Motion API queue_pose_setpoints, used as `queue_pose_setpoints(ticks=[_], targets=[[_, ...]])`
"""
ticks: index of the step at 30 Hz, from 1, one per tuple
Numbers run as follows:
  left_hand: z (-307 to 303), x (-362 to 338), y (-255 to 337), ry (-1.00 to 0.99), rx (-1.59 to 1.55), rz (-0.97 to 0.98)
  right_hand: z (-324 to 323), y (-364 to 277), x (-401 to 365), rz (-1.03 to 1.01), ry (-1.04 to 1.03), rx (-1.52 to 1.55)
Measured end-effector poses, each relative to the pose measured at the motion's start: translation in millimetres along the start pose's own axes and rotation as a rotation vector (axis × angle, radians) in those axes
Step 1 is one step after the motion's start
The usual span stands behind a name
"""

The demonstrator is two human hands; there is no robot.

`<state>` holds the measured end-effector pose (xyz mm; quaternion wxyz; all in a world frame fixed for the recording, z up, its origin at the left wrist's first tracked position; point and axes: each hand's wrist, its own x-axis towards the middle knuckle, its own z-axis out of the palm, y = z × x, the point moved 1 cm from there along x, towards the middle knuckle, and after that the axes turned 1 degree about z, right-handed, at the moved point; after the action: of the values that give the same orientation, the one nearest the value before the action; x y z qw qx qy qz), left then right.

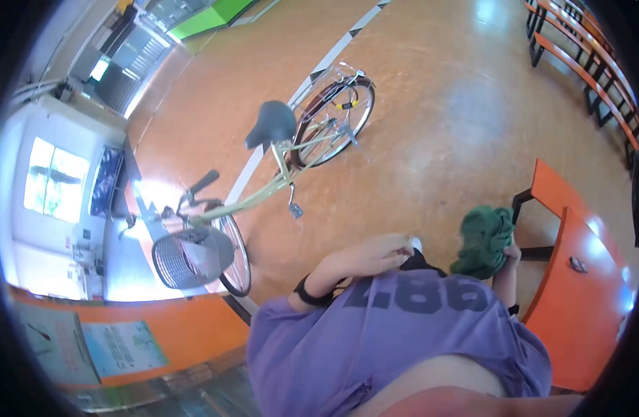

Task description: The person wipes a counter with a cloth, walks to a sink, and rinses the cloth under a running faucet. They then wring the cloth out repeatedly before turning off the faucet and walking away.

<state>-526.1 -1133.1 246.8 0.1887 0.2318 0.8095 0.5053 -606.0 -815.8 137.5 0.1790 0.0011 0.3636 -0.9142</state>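
A bunched green cloth (481,243) hangs from my right hand (514,255), whose fingers grip its edge beside the orange table. Part of that hand is hidden behind the cloth. My left hand (390,254) is held in front of my body with its fingers loosely bent and apart, and I see nothing in it. A dark band (312,295) circles my left wrist. Ahead and to the left stands a pale green bicycle (267,187) with a black saddle (272,125) and a grey front basket (189,257), apart from both hands.
An orange table (573,313) with a small dark object (577,265) on it is close at my right, beside an orange bench (547,186). Rows of orange benches (577,66) line the far right. An orange counter (194,333) with posters stands at lower left.
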Motion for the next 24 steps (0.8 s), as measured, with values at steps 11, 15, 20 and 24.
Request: queue_pose_setpoints(ticks=[11, 15, 20, 24], targets=[[-183, 215, -51, -0.049, 0.066, 0.098, 10, -97, 233, -0.067, -0.056, -0.060], [-264, 275, -100, -0.081, 0.117, 0.146, 8, -96, 348, -0.046, -0.017, -0.029], [-394, 356, -111, -0.055, 0.091, 0.086, 33, -114, 506, -0.035, 0.021, 0.025], [-466, 419, -137, -0.097, 0.065, 0.166, 52, -143, 619, -0.065, 0.045, 0.058]])
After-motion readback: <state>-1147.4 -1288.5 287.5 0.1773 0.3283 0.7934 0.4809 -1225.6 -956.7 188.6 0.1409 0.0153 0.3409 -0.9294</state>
